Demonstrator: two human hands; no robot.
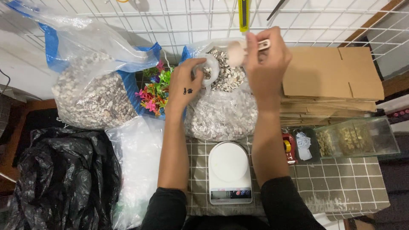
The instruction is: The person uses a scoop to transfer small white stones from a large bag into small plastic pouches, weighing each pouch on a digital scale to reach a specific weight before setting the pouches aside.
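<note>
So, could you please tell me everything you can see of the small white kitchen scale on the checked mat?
The small white kitchen scale is a rounded rectangular slab, plastic by its look, with a round white weighing plate on top and a dark display strip with small coloured buttons along its near edge. It lies flat on the grey checked mat, between the person's forearms, in front of the clear bag of pebbles. Nothing rests on its plate.

Head view, steeply down, close.

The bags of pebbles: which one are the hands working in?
The middle bag, behind the white scale. The left hand holds a small clear bag at its mouth, the right hand a scoop; the left-side bag is untouched.
</note>
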